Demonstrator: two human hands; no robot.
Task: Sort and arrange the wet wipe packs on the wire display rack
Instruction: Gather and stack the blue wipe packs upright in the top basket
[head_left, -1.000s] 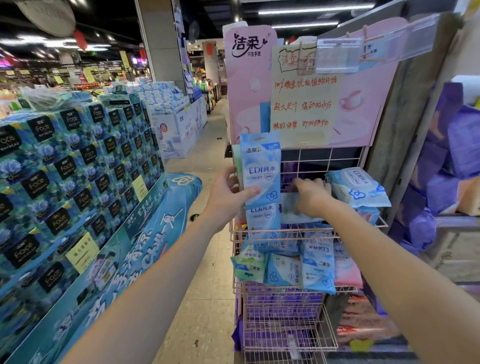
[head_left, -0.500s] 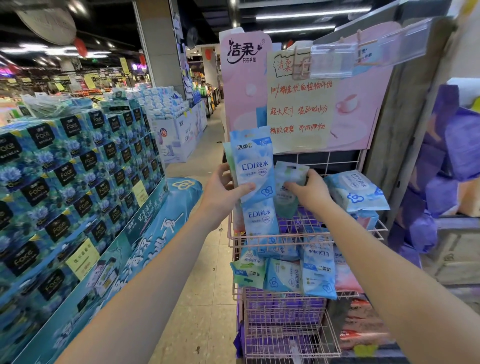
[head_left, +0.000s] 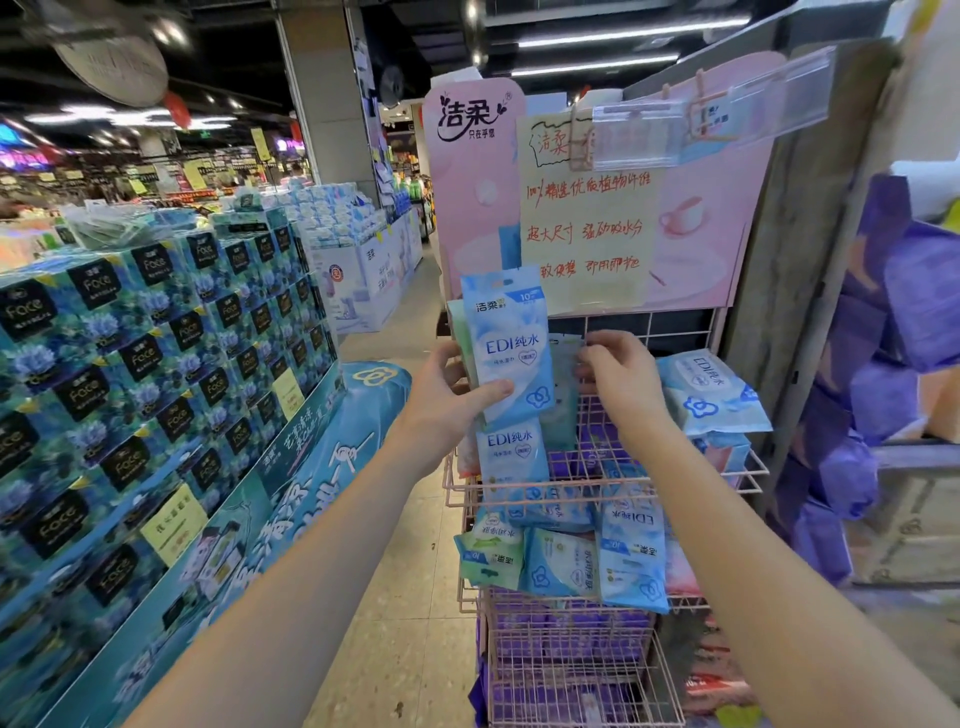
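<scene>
Since one second earlier, right hand (head_left: 618, 379) had come up out of the top basket with a flat pale green plastic wipe pack (head_left: 563, 387), which stood upright with its left edge tucked behind a tall blue-and-white plastic wipe pack (head_left: 506, 338).

Right hand: thumb and fingertips pinched the pale green pack near its upper right edge.

Left hand (head_left: 447, 410): fingers wrapped behind the blue-and-white pack, thumb pressed across its lower front. That pack was upright, held in the air above the left front of the pink wire display rack (head_left: 582, 470). The edge of a further green pack (head_left: 457, 332) showed behind it.

Top basket: one matching blue pack (head_left: 511, 457) standing at the left, directly below the held one; one large soft blue-and-white wipe pack (head_left: 711, 395) lying at the right.

Middle tier: green-and-white pack (head_left: 491, 556), two blue packs (head_left: 558, 566) and a pink pack (head_left: 680, 566) leaning over the front rail, printing inverted.

Lower basket: purple packs (head_left: 566, 634).

Behind: pink header card (head_left: 717, 234) bearing a yellow handwritten note (head_left: 587, 228).

Left of aisle: stacked blue tissue boxes (head_left: 156, 364).
</scene>
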